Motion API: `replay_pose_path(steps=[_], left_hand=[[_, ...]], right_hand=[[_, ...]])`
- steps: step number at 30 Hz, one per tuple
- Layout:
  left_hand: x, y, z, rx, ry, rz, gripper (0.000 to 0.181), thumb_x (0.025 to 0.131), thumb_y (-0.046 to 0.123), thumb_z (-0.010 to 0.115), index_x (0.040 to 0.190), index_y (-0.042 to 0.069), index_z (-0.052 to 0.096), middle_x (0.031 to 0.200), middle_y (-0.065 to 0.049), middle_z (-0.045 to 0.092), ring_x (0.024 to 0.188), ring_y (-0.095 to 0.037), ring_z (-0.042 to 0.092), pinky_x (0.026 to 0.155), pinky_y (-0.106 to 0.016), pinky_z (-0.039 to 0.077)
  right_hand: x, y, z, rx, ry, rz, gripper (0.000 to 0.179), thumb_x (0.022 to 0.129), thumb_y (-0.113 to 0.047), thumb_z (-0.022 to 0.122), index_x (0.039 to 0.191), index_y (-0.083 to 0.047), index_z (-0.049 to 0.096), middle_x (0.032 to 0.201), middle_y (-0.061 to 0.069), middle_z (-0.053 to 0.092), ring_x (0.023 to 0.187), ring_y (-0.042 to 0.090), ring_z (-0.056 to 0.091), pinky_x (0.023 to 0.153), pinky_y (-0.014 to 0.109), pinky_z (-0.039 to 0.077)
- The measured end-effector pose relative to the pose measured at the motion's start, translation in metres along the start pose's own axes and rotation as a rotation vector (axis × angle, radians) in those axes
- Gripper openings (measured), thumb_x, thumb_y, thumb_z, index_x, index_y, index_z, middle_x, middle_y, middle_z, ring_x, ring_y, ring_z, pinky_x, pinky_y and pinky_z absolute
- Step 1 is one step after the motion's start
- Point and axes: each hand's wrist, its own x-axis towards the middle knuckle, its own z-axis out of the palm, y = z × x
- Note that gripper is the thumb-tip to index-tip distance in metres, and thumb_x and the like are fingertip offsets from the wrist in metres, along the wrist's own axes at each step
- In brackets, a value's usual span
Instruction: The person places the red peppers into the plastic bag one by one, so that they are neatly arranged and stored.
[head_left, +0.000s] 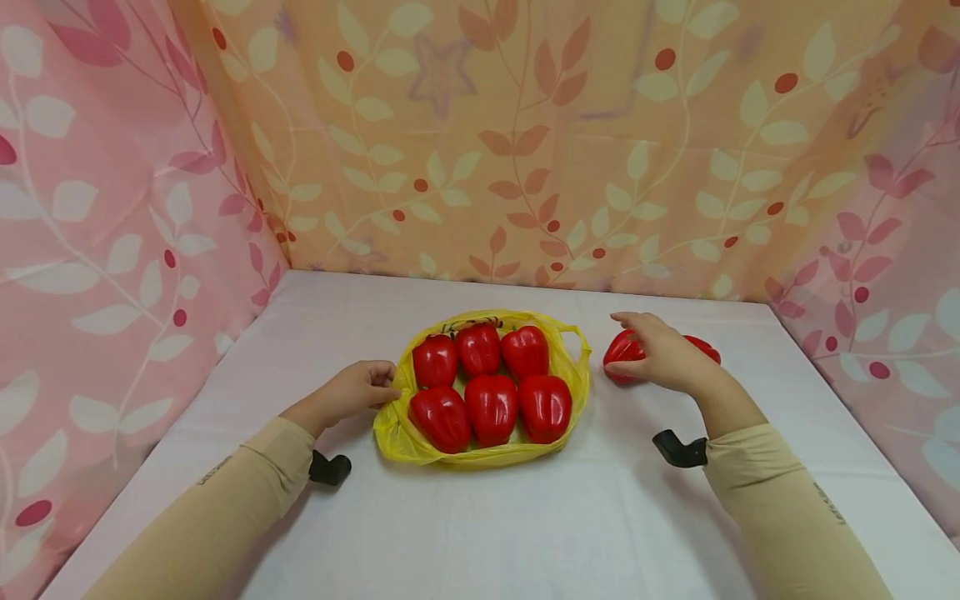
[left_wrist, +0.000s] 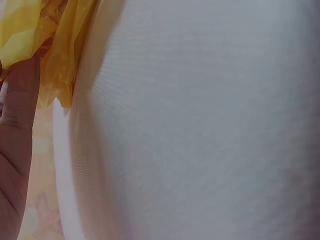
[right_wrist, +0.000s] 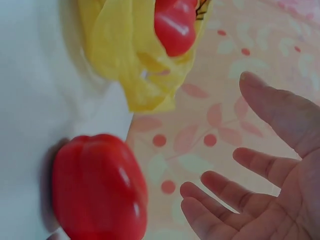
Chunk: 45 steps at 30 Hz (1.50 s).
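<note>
A yellow plastic bag (head_left: 480, 457) lies spread open on the table, with several red bell peppers (head_left: 491, 408) in two rows inside it. My left hand (head_left: 352, 392) pinches the bag's left edge between thumb and fingers; its fingertips are partly hidden by the plastic (left_wrist: 62, 60) in the left wrist view. Over to the right, my right hand (head_left: 660, 354) hovers above a loose red bell pepper (head_left: 619, 357), holding nothing. Its fingers are spread apart in the right wrist view, clear of the pepper (right_wrist: 100, 187). Another bell pepper (head_left: 705, 347) shows partly behind that hand.
A white cloth covers the table (head_left: 487, 533). Patterned orange curtain (head_left: 510, 150) hangs along the back, with pink curtains (head_left: 90, 208) at both sides. Black wrist mounts (head_left: 330, 468) stick out from both sleeves. The bag's handle loop (head_left: 577, 337) stands at its right side.
</note>
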Motion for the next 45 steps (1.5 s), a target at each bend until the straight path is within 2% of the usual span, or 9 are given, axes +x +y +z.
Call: replay_pose_path(steps=[5, 10, 22, 26, 34, 45], left_hand=[[-0.001, 0.001, 0.000, -0.002, -0.002, 0.001, 0.016, 0.085, 0.017, 0.064, 0.094, 0.006, 0.057, 0.081, -0.008, 0.057, 0.079, -0.021, 0.054, 0.073, -0.028, 0.050], [-0.001, 0.002, 0.001, -0.003, 0.002, -0.003, 0.015, 0.085, 0.015, 0.064, 0.095, 0.006, 0.057, 0.081, -0.008, 0.056, 0.079, -0.021, 0.053, 0.072, -0.028, 0.050], [-0.002, 0.003, 0.001, -0.006, 0.000, -0.008, 0.015, 0.085, 0.015, 0.064, 0.095, 0.006, 0.057, 0.082, -0.008, 0.057, 0.079, -0.021, 0.054, 0.073, -0.028, 0.051], [-0.003, 0.005, 0.001, -0.002, 0.003, -0.009, 0.014, 0.085, 0.014, 0.064, 0.095, 0.006, 0.057, 0.082, -0.008, 0.056, 0.079, -0.021, 0.054, 0.073, -0.028, 0.050], [-0.003, 0.005, 0.001, 0.000, 0.002, -0.008, 0.015, 0.085, 0.015, 0.063, 0.096, 0.006, 0.057, 0.083, -0.008, 0.057, 0.080, -0.021, 0.054, 0.074, -0.028, 0.050], [0.003, -0.003, 0.000, 0.015, 0.012, -0.028, 0.017, 0.084, 0.019, 0.065, 0.095, 0.008, 0.058, 0.083, -0.008, 0.057, 0.080, -0.020, 0.054, 0.073, -0.027, 0.050]], right_hand=[[-0.003, 0.010, -0.002, 0.002, 0.009, 0.058, 0.085, 0.076, -0.043, 0.070, 0.141, -0.007, 0.028, 0.137, 0.022, 0.033, 0.121, 0.040, 0.034, 0.089, 0.058, 0.039], [-0.006, 0.019, 0.000, -0.001, 0.043, 0.087, 0.081, 0.078, -0.037, 0.070, 0.139, -0.003, 0.029, 0.134, 0.025, 0.034, 0.118, 0.041, 0.037, 0.090, 0.057, 0.038], [-0.008, 0.037, 0.016, 0.045, 0.116, 0.230, 0.081, 0.080, -0.035, 0.068, 0.138, 0.002, 0.027, 0.127, 0.030, 0.037, 0.115, 0.045, 0.038, 0.086, 0.057, 0.041], [-0.006, 0.040, 0.023, 0.046, 0.105, 0.273, 0.085, 0.079, -0.036, 0.068, 0.139, 0.004, 0.024, 0.131, 0.032, 0.034, 0.118, 0.048, 0.033, 0.085, 0.060, 0.040], [-0.002, 0.041, 0.032, 0.047, 0.081, 0.265, 0.087, 0.079, -0.033, 0.069, 0.140, 0.007, 0.022, 0.133, 0.033, 0.031, 0.121, 0.049, 0.029, 0.089, 0.062, 0.035], [0.006, 0.042, 0.039, 0.052, 0.076, 0.245, 0.091, 0.076, -0.031, 0.072, 0.141, 0.006, 0.020, 0.136, 0.032, 0.028, 0.123, 0.048, 0.028, 0.091, 0.063, 0.032]])
